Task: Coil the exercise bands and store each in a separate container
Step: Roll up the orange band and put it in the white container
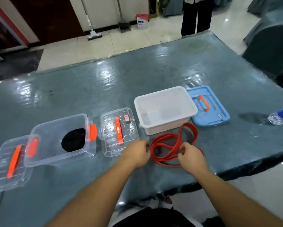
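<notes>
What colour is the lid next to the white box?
The flat plastic lid is light blue with an orange handle, seen in the head view.

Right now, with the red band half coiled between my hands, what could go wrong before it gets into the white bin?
1. The red exercise band lies in loose, uneven loops; one loop leans against the white bin, so the coil may spring open when lifted.
2. The right hand pinches only one spot, and the left hand sits at the edge, so strands could slip free.
3. The clear lid lies close by and could get nudged.
</notes>
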